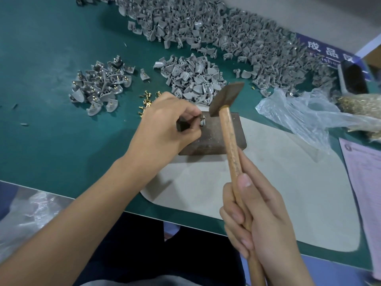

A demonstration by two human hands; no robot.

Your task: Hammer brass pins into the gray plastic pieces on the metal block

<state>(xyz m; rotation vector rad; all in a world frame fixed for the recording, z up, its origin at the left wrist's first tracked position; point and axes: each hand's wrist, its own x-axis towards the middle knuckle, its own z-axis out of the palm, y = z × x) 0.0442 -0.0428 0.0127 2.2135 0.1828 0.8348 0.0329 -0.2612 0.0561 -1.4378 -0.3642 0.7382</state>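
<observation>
The left hand [165,122] fingers pinch a gray piece [202,121] on the block [218,137], while right hand [257,219] fingers curl round the hammer [228,124] handle.

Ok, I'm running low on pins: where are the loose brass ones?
In the head view, the loose brass pins lie on the green mat, just beyond the left hand, between the two small gray piles.

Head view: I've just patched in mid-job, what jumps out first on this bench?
The right hand grips a wooden-handled hammer, its head raised just above the metal block at centre. The left hand pinches a gray plastic piece at the block's left edge. A huge heap of gray pieces sprawls across the far side of the green mat, with a smaller pin-fitted pile to the left.
</observation>
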